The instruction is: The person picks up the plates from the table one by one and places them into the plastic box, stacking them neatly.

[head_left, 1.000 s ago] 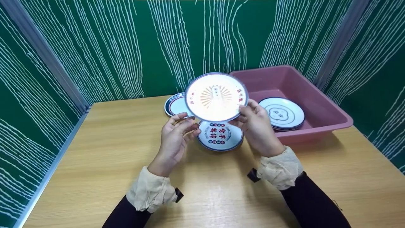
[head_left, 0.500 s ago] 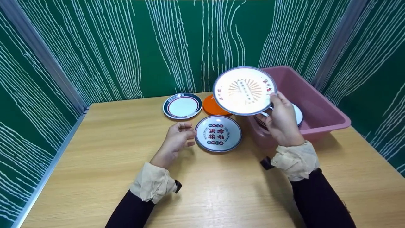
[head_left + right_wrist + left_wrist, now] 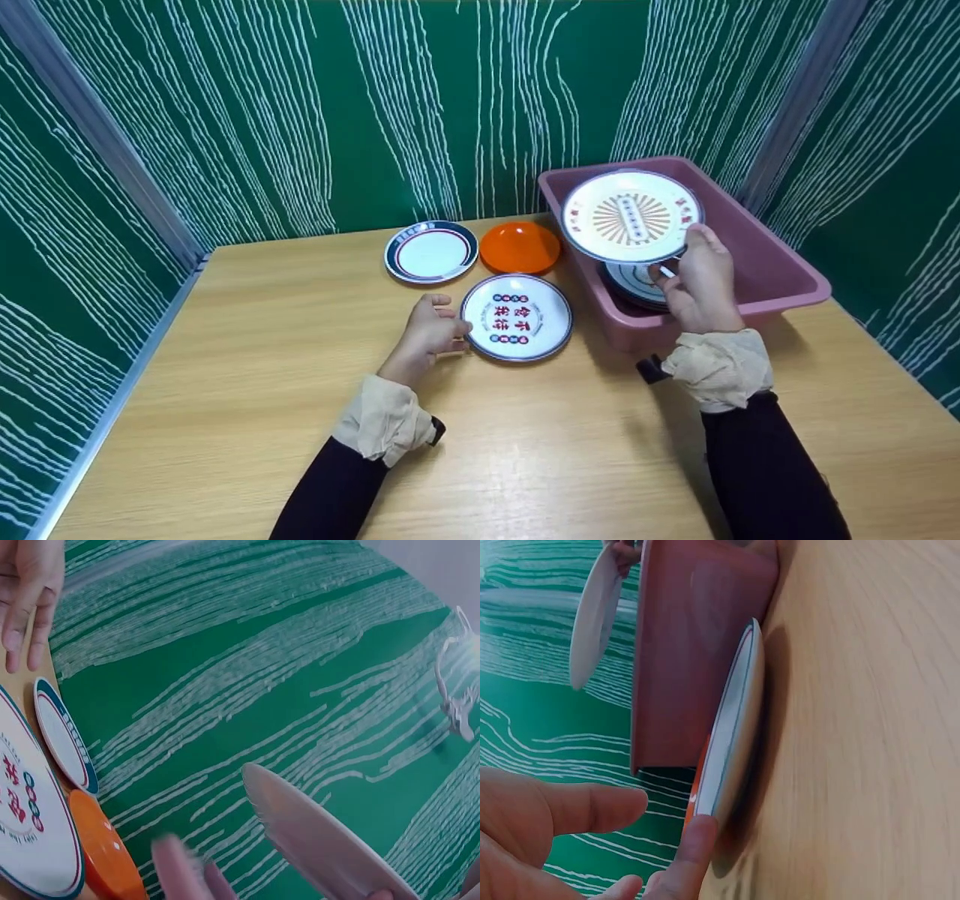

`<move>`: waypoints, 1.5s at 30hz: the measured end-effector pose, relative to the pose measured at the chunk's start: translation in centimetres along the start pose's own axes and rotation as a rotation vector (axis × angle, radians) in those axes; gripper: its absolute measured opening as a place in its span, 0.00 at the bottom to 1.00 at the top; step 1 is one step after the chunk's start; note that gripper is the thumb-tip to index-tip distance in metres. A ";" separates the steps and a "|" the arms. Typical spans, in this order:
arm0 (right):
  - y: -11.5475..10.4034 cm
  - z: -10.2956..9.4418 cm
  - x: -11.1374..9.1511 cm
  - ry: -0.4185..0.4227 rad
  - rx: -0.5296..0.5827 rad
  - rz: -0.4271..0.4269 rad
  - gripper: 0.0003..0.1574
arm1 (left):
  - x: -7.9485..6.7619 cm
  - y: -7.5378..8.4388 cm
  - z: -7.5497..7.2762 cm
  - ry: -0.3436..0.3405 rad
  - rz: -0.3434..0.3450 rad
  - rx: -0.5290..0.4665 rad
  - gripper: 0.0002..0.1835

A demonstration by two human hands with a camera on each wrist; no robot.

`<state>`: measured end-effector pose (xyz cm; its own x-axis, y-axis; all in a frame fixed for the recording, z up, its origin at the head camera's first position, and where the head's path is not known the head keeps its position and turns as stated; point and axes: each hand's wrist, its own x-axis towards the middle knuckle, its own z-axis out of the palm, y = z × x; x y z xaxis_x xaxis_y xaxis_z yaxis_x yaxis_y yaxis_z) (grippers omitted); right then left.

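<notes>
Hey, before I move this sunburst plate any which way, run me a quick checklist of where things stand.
1. Right hand gripping the sunburst plate: ok, pinched at its edge.
2. Sunburst plate clear of the tub: ok, the left wrist view shows a gap between them.
3. Tub floor bare beneath it: not ok, stacked plates lie there.
4. Left hand off the lettered plate: cannot tell, a fingertip overlaps its rim in the left wrist view.
5. Orange plate on the table, outside the tub: ok.
</notes>
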<state>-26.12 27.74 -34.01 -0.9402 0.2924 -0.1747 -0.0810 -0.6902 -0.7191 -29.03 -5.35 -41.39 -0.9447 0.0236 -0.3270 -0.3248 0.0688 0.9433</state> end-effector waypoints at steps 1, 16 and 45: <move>-0.1 -0.2 0.2 0.015 0.007 0.003 0.11 | 0.1 0.0 0.0 0.000 -0.003 -0.001 0.37; -0.5 -2.6 2.8 0.104 0.039 0.049 0.22 | 1.3 -0.7 0.5 0.024 -0.012 0.049 0.35; 0.1 -2.6 3.5 0.016 -0.251 0.055 0.17 | 2.3 -1.6 0.4 -0.025 -0.040 0.019 0.22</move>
<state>-28.58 30.45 -36.44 -0.9355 0.2708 -0.2268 0.0563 -0.5195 -0.8526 -30.71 -4.97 -43.65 -0.9297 0.0455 -0.3656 -0.3607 0.0892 0.9284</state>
